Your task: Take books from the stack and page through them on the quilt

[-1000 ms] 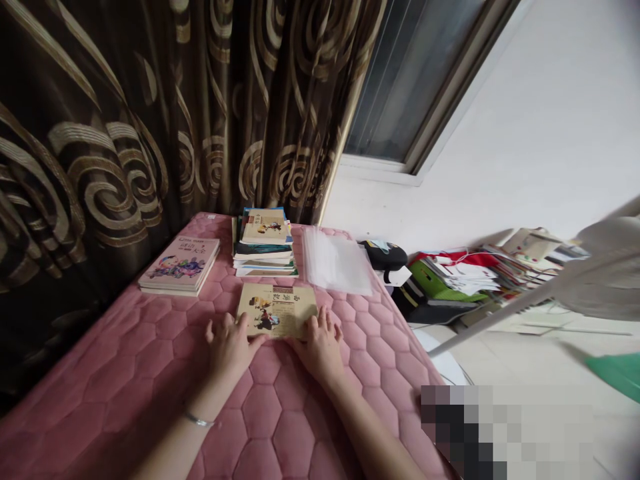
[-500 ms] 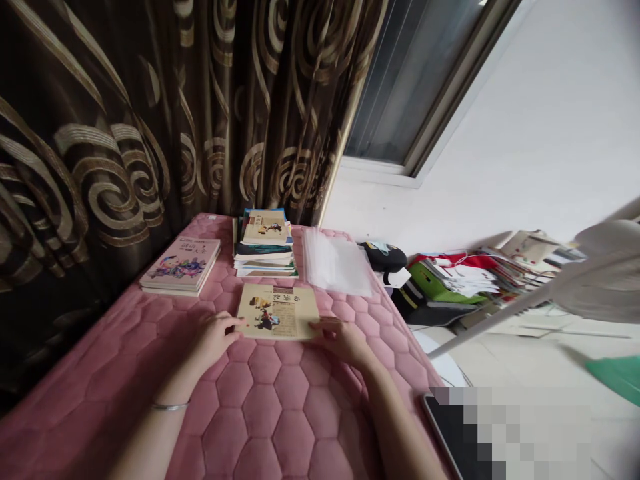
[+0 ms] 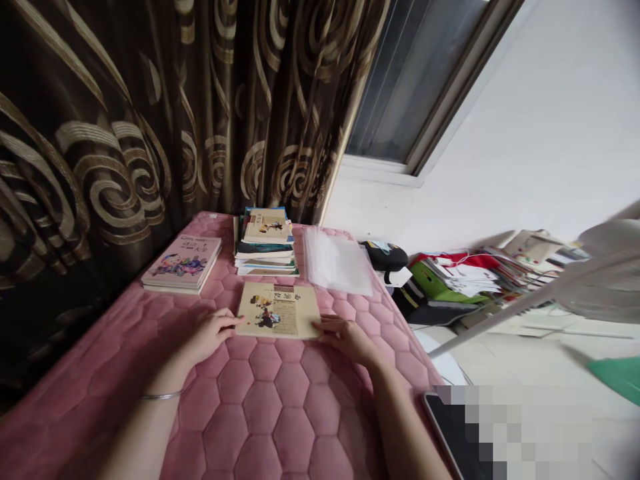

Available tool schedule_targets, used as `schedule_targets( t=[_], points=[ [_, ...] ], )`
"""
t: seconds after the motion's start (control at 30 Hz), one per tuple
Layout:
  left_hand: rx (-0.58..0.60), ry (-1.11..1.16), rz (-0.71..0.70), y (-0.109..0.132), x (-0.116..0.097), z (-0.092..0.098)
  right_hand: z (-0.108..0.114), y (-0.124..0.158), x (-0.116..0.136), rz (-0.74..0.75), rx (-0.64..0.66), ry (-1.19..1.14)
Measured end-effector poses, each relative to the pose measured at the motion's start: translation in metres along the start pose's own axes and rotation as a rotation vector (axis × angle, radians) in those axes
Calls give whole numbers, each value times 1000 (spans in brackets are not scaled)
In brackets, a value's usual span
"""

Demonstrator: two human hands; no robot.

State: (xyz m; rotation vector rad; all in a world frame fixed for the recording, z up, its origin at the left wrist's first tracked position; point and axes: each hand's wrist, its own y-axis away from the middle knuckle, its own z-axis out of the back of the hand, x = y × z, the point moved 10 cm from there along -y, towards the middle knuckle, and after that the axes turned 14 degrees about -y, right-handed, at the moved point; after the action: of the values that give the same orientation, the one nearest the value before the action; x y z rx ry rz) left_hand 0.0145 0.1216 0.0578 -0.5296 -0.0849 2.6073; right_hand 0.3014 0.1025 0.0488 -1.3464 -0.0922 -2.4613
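A cream-coloured book (image 3: 287,312) with painted figures on its cover lies flat on a pink quilted surface (image 3: 250,420), turned sideways to me. At its left edge, my left hand (image 3: 215,331) holds the near corner with the fingertips. My right hand (image 3: 345,337) grips the opposite short edge, thumb low and fingers near the cover. Beyond it stands a stack of books (image 3: 266,250), topped by a similar cream book (image 3: 267,225). Two or so pink-covered books (image 3: 184,260) lie piled to the left. Clear plastic sheets (image 3: 337,262) lie right of the stack.
A dark patterned curtain (image 3: 200,113) hangs behind the quilted surface. To the right are a black case (image 3: 384,255), a green bag (image 3: 440,287), heaped papers and a white fan (image 3: 607,280). A dark tablet-like device (image 3: 453,433) lies at the lower right edge.
My left hand has shifted slightly left and its fingers have straightened a little at the book's edge. The book and my right hand are nearly where they were.
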Motion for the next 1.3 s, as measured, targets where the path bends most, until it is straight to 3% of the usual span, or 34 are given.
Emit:
schedule_targets(
  t=[0.27,0.53,0.8,1.3],
  points=[
    [29,17,-25,1,4,-2,4,-4,-21,14,-45,-97],
    [53,52,-6,0,17,-12,4,-2,-13,30,-4,-117],
    [66,64,-56,0,18,-15,2,-1,-13,1,65,-52],
    [45,145,-68,-2,18,-14,6,-6,-10,115,-64,-163]
  ],
)
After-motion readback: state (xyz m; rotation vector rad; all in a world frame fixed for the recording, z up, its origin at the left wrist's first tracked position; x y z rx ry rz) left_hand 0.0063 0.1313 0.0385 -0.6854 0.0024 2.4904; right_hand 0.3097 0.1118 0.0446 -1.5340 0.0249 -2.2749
